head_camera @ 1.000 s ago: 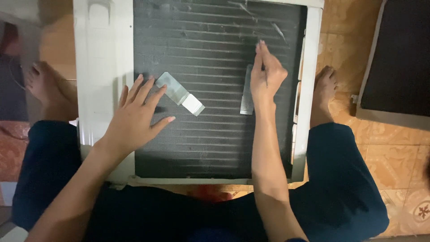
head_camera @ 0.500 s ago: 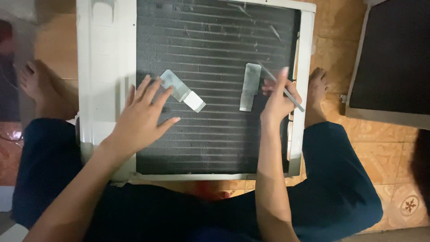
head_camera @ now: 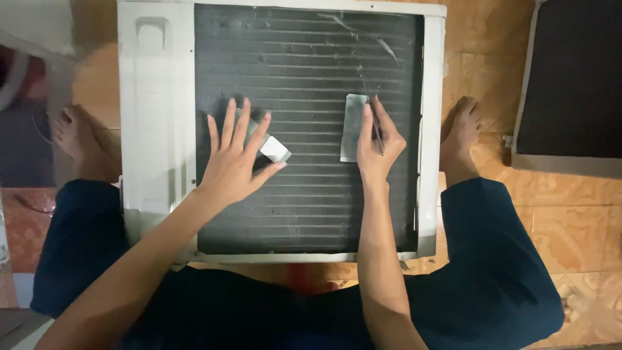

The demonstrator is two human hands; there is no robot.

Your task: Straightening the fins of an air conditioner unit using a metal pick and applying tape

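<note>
Kneeling over a white-framed air-conditioner unit (head_camera: 155, 129) laid flat on the tiled floor (head_camera: 570, 220), we worked at its dark finned coil (head_camera: 304, 207) with both hands. Our left hand (head_camera: 236, 165) lay flat and spread, fingers unclenched, pressing on a small grey metal strip (head_camera: 275, 149) that sat tilted on the fins left of centre. Our right hand (head_camera: 379, 146) pinched a thin dark tool (head_camera: 376, 129) between thumb and fingers, its tip beside a second, upright grey strip (head_camera: 353, 126) resting right of centre. Both strips lay on the coil, well apart from each other. By our reckoning the work was at an early or middle stage: the fins at the upper right showed pale scuffs and bent patches, and most of the face looked untouched. A second dark panel (head_camera: 576, 84) lay at the right, and our bare feet flanked the frame.
</note>
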